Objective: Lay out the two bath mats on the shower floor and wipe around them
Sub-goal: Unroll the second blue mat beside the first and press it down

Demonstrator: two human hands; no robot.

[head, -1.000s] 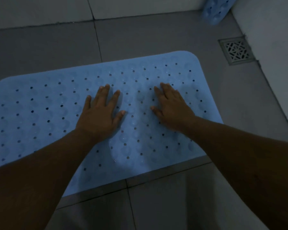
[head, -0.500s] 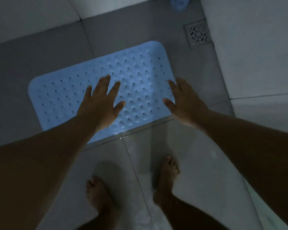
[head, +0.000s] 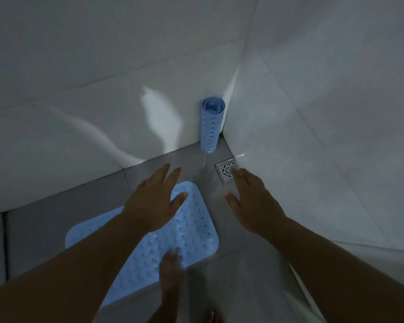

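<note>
One light blue perforated bath mat (head: 194,229) lies flat on the grey tiled shower floor (head: 44,220). A second blue mat (head: 210,127), rolled into a tube, stands upright in the far corner where two white walls meet. My left hand (head: 154,201) hovers above the flat mat's far end, fingers spread and straight, holding nothing. My right hand (head: 250,201) is stretched out over bare floor to the right of that mat, fingers straight and empty. Both hands are well short of the rolled mat.
A square metal floor drain (head: 226,172) sits just beyond my right fingertips, near the right wall. White tiled walls (head: 313,113) close in at the back and right. My bare foot (head: 170,273) stands on the flat mat's near edge.
Both hands lifted off the flat mat and now reach forward in the air. The view rose and tilted up, bringing the rolled mat in the corner into sight. A foot stepped onto the mat.
</note>
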